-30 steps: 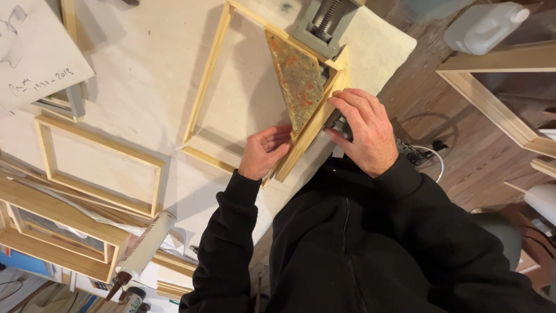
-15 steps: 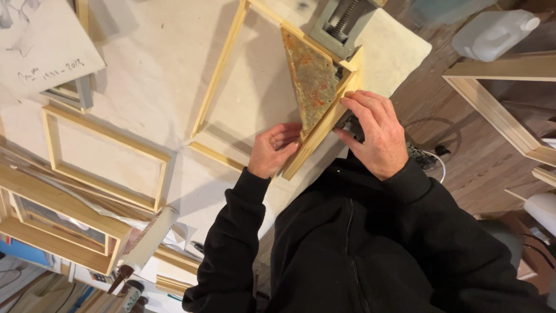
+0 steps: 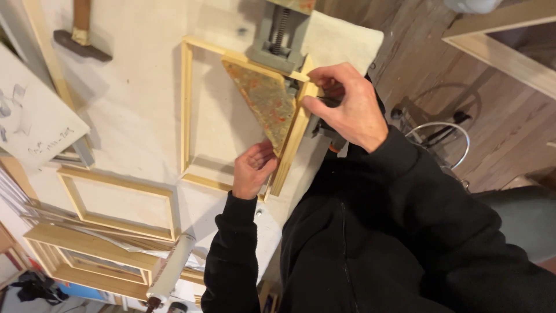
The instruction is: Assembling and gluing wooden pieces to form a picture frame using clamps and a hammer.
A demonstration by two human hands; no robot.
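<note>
A pale wooden frame point(image 3: 186, 104) lies on the white workbench point(image 3: 139, 116). One of its corners is held in a grey corner clamp point(image 3: 277, 43) with a rusty triangular plate point(image 3: 263, 98). My right hand point(image 3: 347, 107) pinches the frame's near bar right at the clamped corner, with a dark part of the clamp showing under the palm. Further down the same bar, my left hand point(image 3: 252, 168) grips it with fingertips at the tip of the rusty plate. Black sleeves cover both arms.
A hammer point(image 3: 81, 35) lies at the bench's far left, above a sheet of paper point(image 3: 35, 127). More wooden frames point(image 3: 116, 203) and a white roll point(image 3: 174, 266) sit to the left. Another frame point(image 3: 498, 40) and a wire ring point(image 3: 446, 133) lie on the wooden floor.
My right hand has slid up the bar from the dark clamp part to the clamped corner. My left hand stays at the bar's lower end. The view has moved closer.
</note>
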